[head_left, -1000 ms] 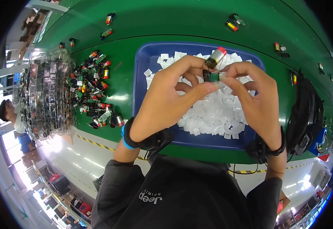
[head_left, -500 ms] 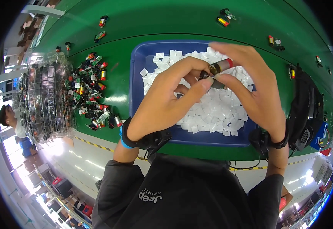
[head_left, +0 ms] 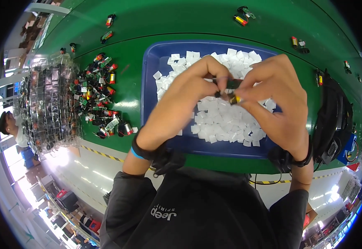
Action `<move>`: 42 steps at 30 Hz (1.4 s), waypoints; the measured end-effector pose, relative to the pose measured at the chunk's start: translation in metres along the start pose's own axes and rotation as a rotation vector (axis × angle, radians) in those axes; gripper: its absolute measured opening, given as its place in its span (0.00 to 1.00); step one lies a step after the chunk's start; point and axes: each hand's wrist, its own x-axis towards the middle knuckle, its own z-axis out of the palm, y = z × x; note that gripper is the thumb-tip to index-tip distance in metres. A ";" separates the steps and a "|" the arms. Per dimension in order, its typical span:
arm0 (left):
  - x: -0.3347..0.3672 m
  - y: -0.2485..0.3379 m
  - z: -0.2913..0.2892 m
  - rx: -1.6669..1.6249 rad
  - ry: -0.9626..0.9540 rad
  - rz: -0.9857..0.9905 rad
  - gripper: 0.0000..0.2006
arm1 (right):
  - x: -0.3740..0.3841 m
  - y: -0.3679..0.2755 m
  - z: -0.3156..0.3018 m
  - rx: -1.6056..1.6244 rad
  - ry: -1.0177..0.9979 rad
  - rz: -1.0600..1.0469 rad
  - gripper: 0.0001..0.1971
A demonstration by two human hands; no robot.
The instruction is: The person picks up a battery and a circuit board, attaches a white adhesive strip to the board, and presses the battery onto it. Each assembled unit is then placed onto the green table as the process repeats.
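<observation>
Holds a small wired assembly [head_left: 232,84] above the blue tray [head_left: 147,108], nearer its far edge than its near one, caught between the left hand [head_left: 181,99] and the right hand [head_left: 283,99]. Pinches the dark left part with thumb and fingertips of the left; closes thumb and fingertips of the right on the other side, beside a yellow-and-dark cell end [head_left: 235,99] below the board. Cannot tell each fingertip's exact contact through the blur.

Has white squares [head_left: 226,120] heaped across the tray, a pile of similar assemblies [head_left: 96,97] beyond its left edge, and a few loose assemblies [head_left: 241,20] toward the far side of the green desk [head_left: 133,54]. Wears a dark shirt [head_left: 214,207] with pale lettering across the chest, upside down in view. Cannot make out any marking on cells or boards, too small here.
</observation>
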 end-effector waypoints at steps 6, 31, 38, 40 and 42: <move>0.002 0.009 0.004 -0.360 0.036 -0.146 0.14 | 0.000 0.001 0.000 0.038 -0.002 -0.160 0.14; -0.008 0.016 0.003 -0.068 0.007 0.024 0.17 | -0.001 -0.020 -0.015 0.180 0.063 0.302 0.14; -0.007 0.009 0.013 0.069 0.136 0.204 0.18 | -0.006 -0.020 0.003 0.440 0.088 0.402 0.08; -0.007 0.006 0.014 0.135 0.153 0.263 0.18 | -0.006 -0.019 0.004 0.475 0.123 0.431 0.07; -0.008 0.003 0.015 0.262 0.192 0.384 0.18 | -0.008 -0.018 0.004 0.517 0.108 0.430 0.06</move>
